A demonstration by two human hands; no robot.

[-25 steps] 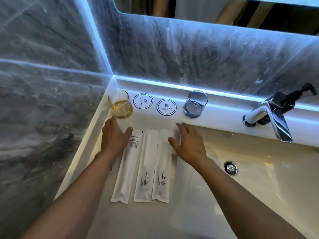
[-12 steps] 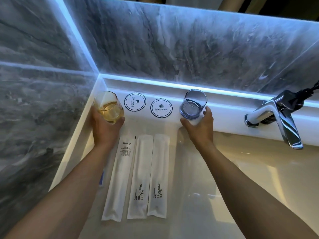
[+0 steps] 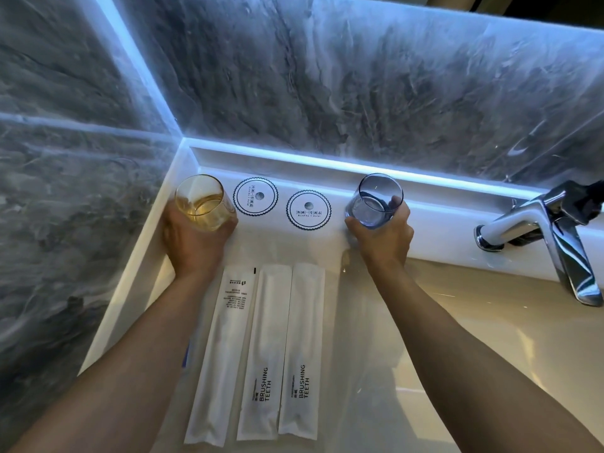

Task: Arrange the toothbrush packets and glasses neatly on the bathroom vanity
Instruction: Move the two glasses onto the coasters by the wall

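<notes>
My left hand is wrapped around the amber glass, fingers curled round its lower half, and the glass tilts with its mouth leaning toward me. My right hand grips the blue glass the same way, thumb on the left of it and fingertips showing through on the right; it too is tilted. I cannot tell whether either glass is touching the white worktop or lifted just off it.

Taking the two round paper coasters as my landmark, the left coaster and the right coaster lie bare side by side near the back ledge. The amber glass is just left of them, the blue glass a little way to their right. In front of the coasters, toward me, three white toothbrush packets lie flat and parallel, edges touching or nearly so, between my forearms. Far to the right of the coasters stands the chrome tap, over the basin.
</notes>
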